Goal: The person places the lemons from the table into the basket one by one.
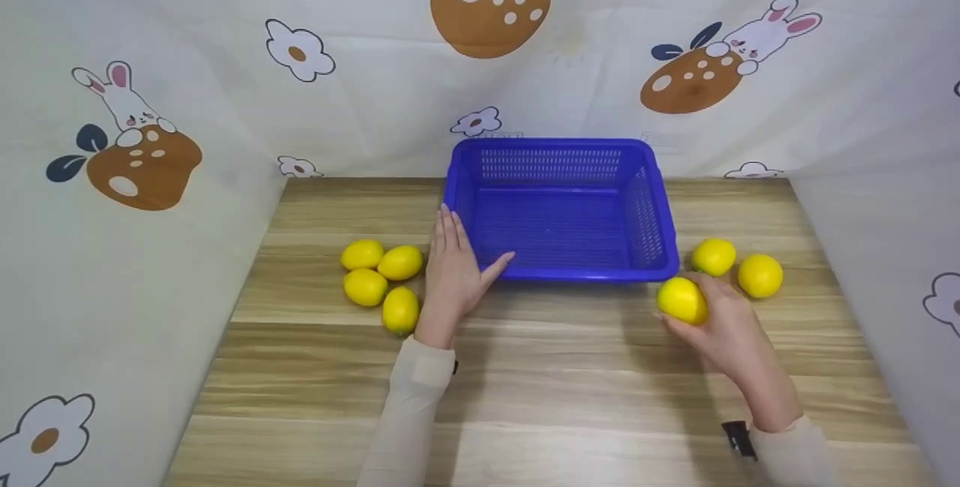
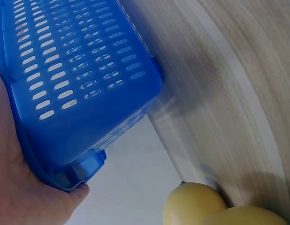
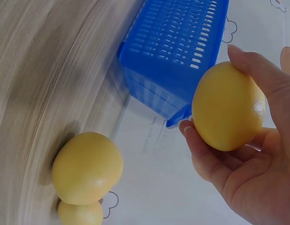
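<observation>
The right hand [image 1: 729,326] pinches a fruit [image 1: 681,301]; held loosely, it could drop. The left hand [image 1: 453,271], spread, touches the basket [image 1: 592,275].

Blu bskt [image 1: 562,275], ylw frt [image 1: 682,301] (tbl [image 1: 570,397] wood-grained).

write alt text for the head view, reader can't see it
A right hand holds a yellow fruit beside a blue plastic basket's front right corner, while the left hand touches its left rim. On the wood-grain table, four lemons lie left, two round yellow fruits right.
</observation>
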`<state>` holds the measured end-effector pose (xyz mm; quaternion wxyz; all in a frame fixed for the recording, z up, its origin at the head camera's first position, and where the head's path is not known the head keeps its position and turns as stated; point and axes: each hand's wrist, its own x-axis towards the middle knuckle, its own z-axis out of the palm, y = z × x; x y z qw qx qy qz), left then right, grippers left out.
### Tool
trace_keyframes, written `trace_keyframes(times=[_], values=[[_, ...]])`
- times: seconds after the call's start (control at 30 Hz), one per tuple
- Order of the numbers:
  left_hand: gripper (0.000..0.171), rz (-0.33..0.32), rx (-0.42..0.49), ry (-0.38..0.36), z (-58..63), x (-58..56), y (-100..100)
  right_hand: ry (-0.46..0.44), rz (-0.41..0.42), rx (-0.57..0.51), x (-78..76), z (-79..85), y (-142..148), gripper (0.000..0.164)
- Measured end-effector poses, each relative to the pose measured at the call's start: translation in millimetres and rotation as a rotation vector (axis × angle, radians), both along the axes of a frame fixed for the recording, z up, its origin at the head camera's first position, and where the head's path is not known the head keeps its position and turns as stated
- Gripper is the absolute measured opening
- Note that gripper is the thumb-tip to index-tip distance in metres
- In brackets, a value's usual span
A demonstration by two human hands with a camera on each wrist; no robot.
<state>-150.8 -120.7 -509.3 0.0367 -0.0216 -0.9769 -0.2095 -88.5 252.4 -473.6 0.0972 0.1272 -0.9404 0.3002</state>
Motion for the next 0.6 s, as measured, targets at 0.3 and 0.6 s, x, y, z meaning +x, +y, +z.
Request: trace_keyframes(times=[0.3, 0.6], values=[[0.115, 0.006, -0.010, -0.027, 1.8, -0.3, 1, 0.001, 0.006, 0.001, -2.8, 5.9, 1, 0.059], [0.114, 0.003, -0.017, 0.000, 1.8, -0.4, 0, -0.011, 0.031, 0.020, -15.4, 20.4, 0, 0.062]])
